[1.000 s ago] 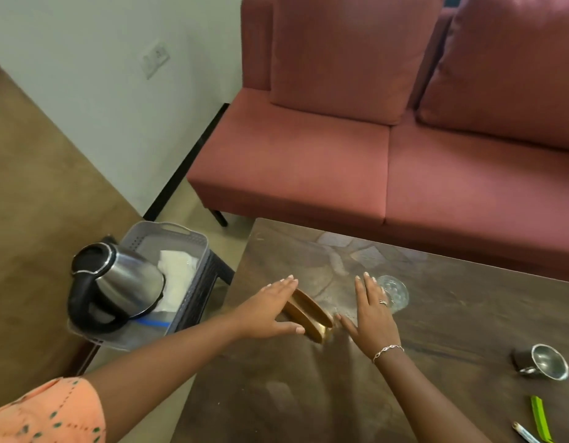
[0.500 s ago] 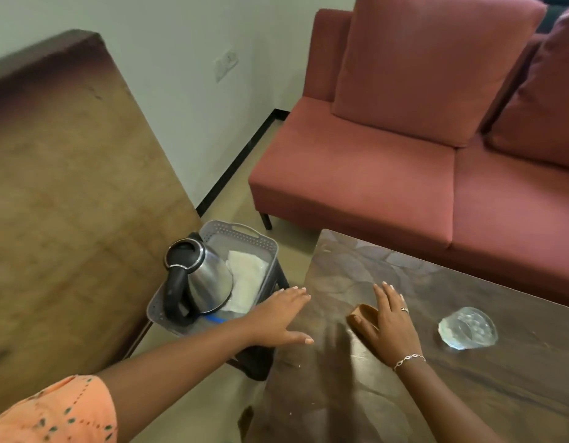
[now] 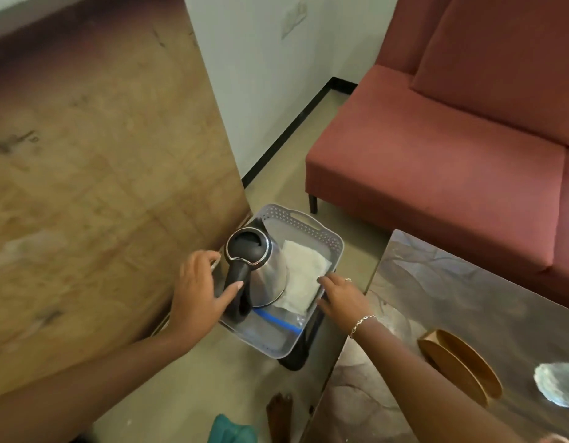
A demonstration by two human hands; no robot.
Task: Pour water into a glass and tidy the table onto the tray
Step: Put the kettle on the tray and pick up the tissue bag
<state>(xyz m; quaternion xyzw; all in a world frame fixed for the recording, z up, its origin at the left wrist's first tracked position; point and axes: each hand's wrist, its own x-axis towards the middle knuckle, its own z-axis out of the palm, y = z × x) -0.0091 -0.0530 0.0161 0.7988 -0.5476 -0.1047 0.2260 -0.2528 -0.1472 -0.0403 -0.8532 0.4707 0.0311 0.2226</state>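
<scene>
Two hands (image 3: pixel 198 294) (image 3: pixel 342 300) flank one kettle (image 3: pixel 265 266) in one tray (image 3: pixel 308 226) — perhaps one glass (image 3: pixel 561 386).

a dusty-red fabric sofa (image 3: pixel 436 187) fills the view from 1 to 3 o'clock, its flat seat standing on a short dark leg (image 3: pixel 312 203). a matching red back cushion (image 3: pixel 500 59) leans upright at 1 o'clock. a plain white wall (image 3: pixel 260 75) rises at 12 o'clock, with a blurred pale switch plate (image 3: pixel 294 19) high on it and a black skirting strip (image 3: pixel 292 129) along its foot. a large brown wooden panel (image 3: pixel 101 187), scuffed and blurred, covers 8 to 11 o'clock. a beige floor (image 3: pixel 212 388) shows toward 6 o'clock, where a crumpled teal cloth (image 3: pixel 232 431) meets the bottom edge.
</scene>
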